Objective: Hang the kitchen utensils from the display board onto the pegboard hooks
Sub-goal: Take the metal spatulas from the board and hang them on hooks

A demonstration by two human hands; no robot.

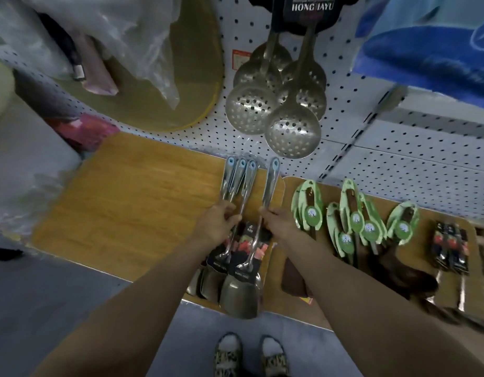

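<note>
Your left hand curls around the shafts of a bunch of steel spatulas with pale blue hanging loops, their handles reaching past your knuckles toward the white pegboard. All of this sits over the wooden display board. Just right of that bunch, your right hand grips a single steel spatula with a blue loop mid-shaft; its broad blade lies below your fist at the board's near edge. Above the board, perforated steel skimmers hang on the pegboard.
</note>
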